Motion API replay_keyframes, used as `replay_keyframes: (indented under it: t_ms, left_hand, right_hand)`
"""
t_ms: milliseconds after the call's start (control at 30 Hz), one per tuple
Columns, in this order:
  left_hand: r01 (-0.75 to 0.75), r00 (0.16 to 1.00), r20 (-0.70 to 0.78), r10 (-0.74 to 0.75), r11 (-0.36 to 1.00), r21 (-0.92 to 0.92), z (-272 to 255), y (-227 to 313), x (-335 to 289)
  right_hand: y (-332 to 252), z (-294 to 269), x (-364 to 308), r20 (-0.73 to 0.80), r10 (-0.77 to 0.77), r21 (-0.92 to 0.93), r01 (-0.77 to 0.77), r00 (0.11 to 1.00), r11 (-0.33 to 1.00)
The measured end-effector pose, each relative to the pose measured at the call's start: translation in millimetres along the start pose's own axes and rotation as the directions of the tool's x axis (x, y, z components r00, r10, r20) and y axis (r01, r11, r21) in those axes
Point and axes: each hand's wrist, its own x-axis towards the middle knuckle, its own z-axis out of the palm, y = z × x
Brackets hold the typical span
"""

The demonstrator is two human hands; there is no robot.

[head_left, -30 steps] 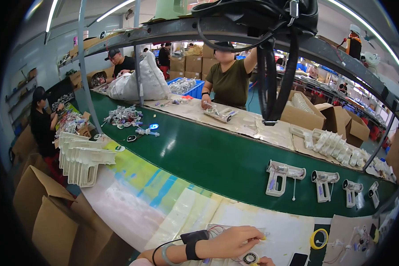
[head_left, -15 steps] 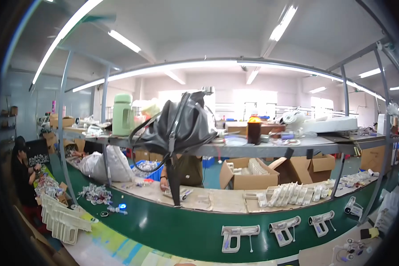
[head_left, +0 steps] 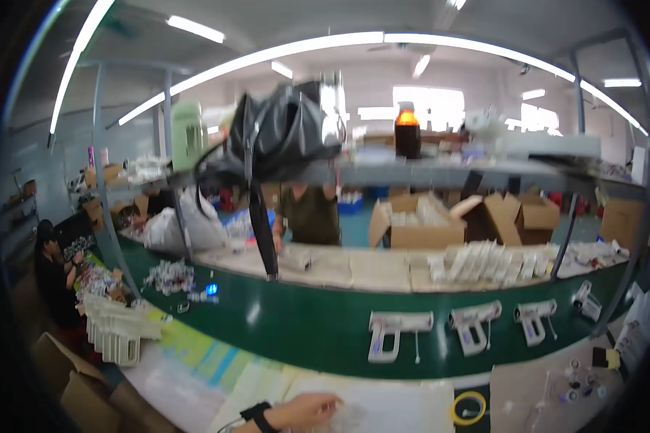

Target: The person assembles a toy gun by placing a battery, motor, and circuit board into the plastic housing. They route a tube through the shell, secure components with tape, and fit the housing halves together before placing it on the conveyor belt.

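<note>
My left hand (head_left: 303, 413), with a black band at the wrist, comes in from the lower edge over the pale work surface (head_left: 404, 405). Its fingers stretch to the right and look apart, though slightly blurred; I make out nothing held in them. Some faint clear or whitish thing lies by the fingertips, too blurred to name. My right hand is out of view. Beyond, on the green belt, a white toy gun (head_left: 380, 346) lies in a row with a second toy gun (head_left: 475, 338), a third toy gun (head_left: 533, 328) and a tilted one (head_left: 589, 307).
A yellow tape roll (head_left: 455, 410) lies right of my hand. Stacked white gun shells (head_left: 115, 345) stand at the left. A shelf (head_left: 426, 173) crosses ahead, bearing a black bag (head_left: 285, 133) and an amber bottle (head_left: 407, 141). One person (head_left: 54, 278) sits at far left; another (head_left: 310, 216) is opposite.
The view has tipped downward, so the belt and shelf stand higher in the picture. My left hand has come into view at the bottom, and the tape roll now shows.
</note>
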Motion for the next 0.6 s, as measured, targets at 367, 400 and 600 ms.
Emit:
replay_keyframes:
  t_ms: [367,400,600]
  left_hand:
    - [0.169,0.954,-0.272,-0.13,0.978,0.124,-5.8,-20.0,4.1]
    - [0.181,0.954,-0.26,-0.148,0.977,0.109,-1.4,-23.9,0.7]
    - [0.028,0.998,0.031,-0.046,0.903,0.429,32.0,-35.5,-7.4]
  right_hand:
    - [-19.1,-3.6,65.1,0.29,-0.324,-0.267,0.401,0.901,0.876]
    - [-18.4,-0.8,62.3,0.367,-0.273,-0.31,0.394,0.889,0.865]
    - [-14.7,4.5,54.6,0.495,-0.155,-0.335,0.352,0.855,0.874]
